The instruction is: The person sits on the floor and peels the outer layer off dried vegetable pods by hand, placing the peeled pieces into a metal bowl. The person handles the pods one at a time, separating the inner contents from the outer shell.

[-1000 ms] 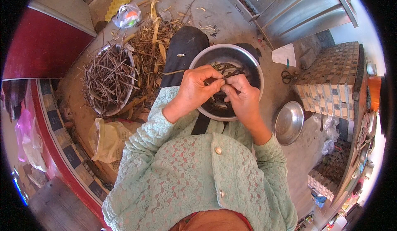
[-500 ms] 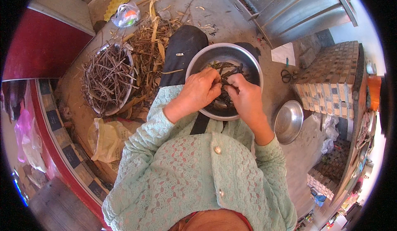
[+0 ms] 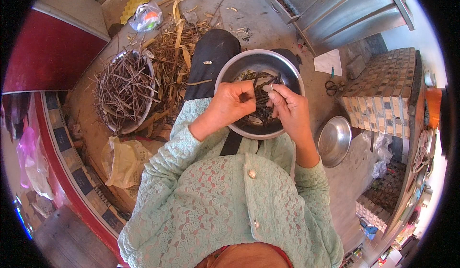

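Note:
On my lap rests a steel bowl (image 3: 229,72) with dark, thin, dried pod-like strips (image 3: 261,106) inside; their exact kind is hard to tell. Above its left side my left hand (image 3: 234,105) is closed, fingertips curled together, and what they grip is hidden. Over the right side my right hand (image 3: 290,109) pinches with thumb and forefinger; something small and pale shows at the fingertips, too small to name. The two hands are a little apart, with the strips visible between them.
To the left stands a basin (image 3: 152,93) heaped with dry twigs (image 3: 125,88), beside loose stalks (image 3: 167,66) on the floor. A yellowish plastic bag (image 3: 125,160) lies nearer. On the right are an empty metal basin (image 3: 334,141), scissors (image 3: 331,87) and a brick-patterned stove (image 3: 381,93).
My hands were nearly touching over the bowl's middle; now they have drawn apart. The right hand has turned and shifted slightly right, and more of the strips shows between them.

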Demonstrator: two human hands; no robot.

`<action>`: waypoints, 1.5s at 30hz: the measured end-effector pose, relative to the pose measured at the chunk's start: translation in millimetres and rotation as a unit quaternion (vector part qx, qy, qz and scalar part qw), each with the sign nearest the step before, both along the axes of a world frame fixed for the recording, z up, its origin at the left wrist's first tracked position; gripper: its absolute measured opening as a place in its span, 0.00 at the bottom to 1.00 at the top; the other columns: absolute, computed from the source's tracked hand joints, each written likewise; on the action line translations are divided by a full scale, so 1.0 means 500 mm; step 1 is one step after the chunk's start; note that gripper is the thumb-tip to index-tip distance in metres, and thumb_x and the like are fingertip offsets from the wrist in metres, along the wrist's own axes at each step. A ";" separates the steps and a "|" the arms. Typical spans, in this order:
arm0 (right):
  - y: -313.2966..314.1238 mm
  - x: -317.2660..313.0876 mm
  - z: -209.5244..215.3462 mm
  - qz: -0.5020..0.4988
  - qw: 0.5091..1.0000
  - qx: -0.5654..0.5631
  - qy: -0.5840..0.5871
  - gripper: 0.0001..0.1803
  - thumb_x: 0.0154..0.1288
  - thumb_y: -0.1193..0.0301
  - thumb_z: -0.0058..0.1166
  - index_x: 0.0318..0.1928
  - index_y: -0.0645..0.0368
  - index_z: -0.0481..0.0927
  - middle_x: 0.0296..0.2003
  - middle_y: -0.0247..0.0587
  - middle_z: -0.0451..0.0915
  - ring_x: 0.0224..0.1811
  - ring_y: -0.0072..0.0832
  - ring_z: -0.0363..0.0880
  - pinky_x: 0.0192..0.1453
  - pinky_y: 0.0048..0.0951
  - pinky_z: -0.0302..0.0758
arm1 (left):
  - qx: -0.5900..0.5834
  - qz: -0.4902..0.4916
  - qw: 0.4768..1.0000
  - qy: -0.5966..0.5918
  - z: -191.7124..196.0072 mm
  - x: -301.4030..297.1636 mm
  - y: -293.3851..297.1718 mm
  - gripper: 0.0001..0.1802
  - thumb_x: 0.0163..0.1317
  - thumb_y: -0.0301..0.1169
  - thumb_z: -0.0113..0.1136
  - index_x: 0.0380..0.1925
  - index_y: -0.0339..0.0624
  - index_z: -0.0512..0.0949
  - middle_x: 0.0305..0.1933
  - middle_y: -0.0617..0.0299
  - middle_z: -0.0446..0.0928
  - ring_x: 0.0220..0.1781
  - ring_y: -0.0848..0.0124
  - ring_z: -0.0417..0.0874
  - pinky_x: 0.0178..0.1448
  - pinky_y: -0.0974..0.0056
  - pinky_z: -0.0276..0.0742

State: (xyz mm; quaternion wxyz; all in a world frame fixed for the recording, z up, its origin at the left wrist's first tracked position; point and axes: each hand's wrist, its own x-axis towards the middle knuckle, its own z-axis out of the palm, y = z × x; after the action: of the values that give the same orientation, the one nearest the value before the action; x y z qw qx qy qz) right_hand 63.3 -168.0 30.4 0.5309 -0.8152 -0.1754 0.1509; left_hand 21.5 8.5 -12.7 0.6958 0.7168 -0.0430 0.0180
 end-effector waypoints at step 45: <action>-0.007 0.019 -0.003 -0.018 0.946 0.259 0.195 0.13 0.71 0.65 0.44 0.43 0.61 0.75 0.27 0.35 0.76 0.15 0.13 0.66 0.17 0.12 0.61 | -0.184 -0.065 0.978 0.072 0.005 -0.003 -0.001 0.20 0.61 0.21 0.58 0.52 0.41 0.66 0.32 0.67 0.74 0.32 0.80 0.74 0.36 0.74 0.73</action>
State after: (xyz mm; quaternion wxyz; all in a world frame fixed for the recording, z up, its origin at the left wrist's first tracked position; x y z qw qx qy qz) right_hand 72.8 -171.4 28.7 0.7498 -0.6075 -0.0869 0.2473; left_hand 20.2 7.9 -10.0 0.8167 0.5715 -0.0347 -0.0713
